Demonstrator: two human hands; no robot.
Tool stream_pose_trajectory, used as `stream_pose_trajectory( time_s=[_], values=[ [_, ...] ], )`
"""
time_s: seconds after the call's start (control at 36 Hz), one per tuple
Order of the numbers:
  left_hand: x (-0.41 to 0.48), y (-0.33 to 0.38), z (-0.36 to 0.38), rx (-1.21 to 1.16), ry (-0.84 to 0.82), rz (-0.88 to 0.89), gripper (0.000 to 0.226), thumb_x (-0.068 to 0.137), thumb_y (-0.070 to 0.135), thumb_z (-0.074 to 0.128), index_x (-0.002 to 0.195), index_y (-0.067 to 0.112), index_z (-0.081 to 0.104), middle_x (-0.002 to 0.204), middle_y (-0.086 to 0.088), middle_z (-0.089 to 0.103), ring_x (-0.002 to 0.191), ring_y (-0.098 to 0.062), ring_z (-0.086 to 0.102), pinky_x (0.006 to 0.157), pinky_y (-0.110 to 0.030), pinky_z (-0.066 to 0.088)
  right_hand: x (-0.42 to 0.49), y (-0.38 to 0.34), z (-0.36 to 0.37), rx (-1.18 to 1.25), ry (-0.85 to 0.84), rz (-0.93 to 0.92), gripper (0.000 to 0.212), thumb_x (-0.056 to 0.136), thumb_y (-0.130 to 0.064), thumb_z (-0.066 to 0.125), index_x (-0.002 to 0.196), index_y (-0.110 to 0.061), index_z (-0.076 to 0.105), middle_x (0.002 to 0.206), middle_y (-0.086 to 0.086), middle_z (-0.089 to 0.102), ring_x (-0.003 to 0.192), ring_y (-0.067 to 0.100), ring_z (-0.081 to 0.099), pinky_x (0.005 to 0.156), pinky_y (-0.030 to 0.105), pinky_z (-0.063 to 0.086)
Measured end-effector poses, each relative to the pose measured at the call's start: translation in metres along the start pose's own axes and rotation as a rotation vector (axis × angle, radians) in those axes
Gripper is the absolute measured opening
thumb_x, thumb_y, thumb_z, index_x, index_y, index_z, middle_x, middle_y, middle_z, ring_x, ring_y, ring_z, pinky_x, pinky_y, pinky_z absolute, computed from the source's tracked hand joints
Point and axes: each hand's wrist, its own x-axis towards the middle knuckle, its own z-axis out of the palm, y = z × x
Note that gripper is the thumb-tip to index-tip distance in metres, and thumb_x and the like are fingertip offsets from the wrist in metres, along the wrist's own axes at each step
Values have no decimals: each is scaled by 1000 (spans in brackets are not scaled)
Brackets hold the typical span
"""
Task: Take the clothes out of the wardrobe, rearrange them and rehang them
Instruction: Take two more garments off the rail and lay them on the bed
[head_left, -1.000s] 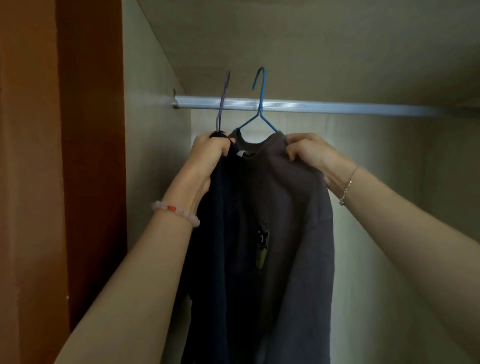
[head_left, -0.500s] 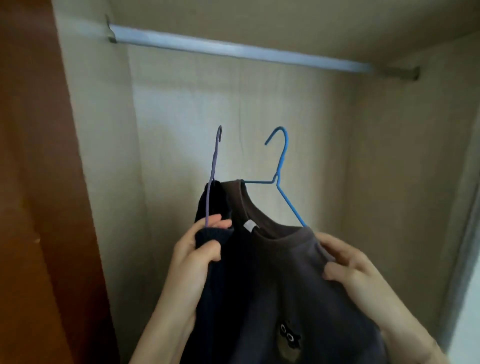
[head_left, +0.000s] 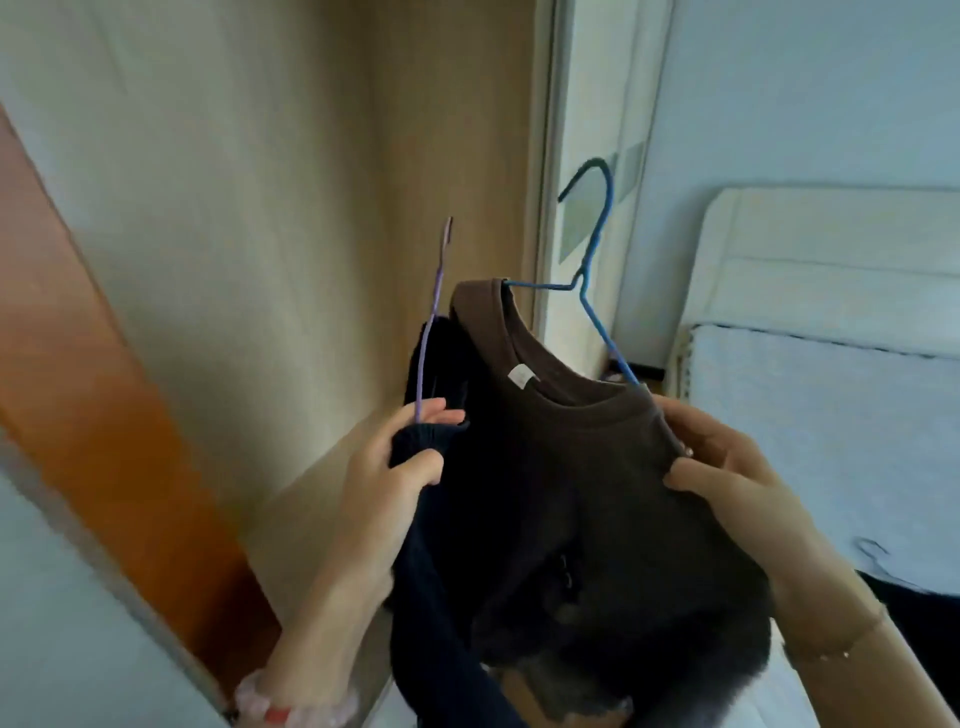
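Observation:
I hold two garments on hangers in front of me, away from the wardrobe. My left hand (head_left: 389, 478) grips the dark navy knitted garment (head_left: 431, 525) at its shoulder, together with its purple hanger (head_left: 434, 322). My right hand (head_left: 722, 467) pinches the right shoulder of the brown sweatshirt (head_left: 582, 493), which sits on a blue wire hanger (head_left: 592, 270) whose hook points up. The two garments hang side by side and overlap; their lower parts bunch at the bottom of the view.
The wardrobe's pale inner wall (head_left: 234, 208) and orange-brown door edge (head_left: 78, 374) lie to the left. A bed with a white headboard (head_left: 831, 249) and light bedding (head_left: 831, 441) is at the right, with a dark hanger (head_left: 878, 553) and dark cloth on it.
Both garments came off the rail and were carried down and to the right, out of the wardrobe. The view has swung toward the bed; the rail is out of sight.

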Motion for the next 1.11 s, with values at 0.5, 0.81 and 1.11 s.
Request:
stream_pose_trajectory(
  time_s=[0.5, 0.81, 1.11],
  values=[
    [-147, -10, 109, 39, -803, -103, 44, 63, 9, 54, 98, 28, 73, 110, 6, 72, 117, -17, 59, 107, -45, 38, -319, -21, -75, 80, 616, 199, 62, 80, 25, 35, 100, -22, 72, 97, 10, 74, 87, 24, 71, 69, 32, 60],
    [-308, 7, 188, -25, -1181, -61, 44, 62, 5, 55, 89, 34, 76, 102, 6, 74, 102, -12, 67, 87, -29, 52, -548, -62, -99, 63, 973, 223, 54, 82, 22, 38, 115, -13, 62, 108, 11, 71, 100, 27, 67, 81, 34, 56],
    [-442, 14, 280, -37, -1416, -84, 53, 50, 24, 63, 102, 26, 71, 109, 1, 72, 106, -33, 63, 100, -48, 45, -711, -81, -116, 11, 1191, 188, 57, 80, 26, 37, 113, -12, 63, 97, 6, 74, 85, 17, 70, 68, 23, 57]
  ],
)
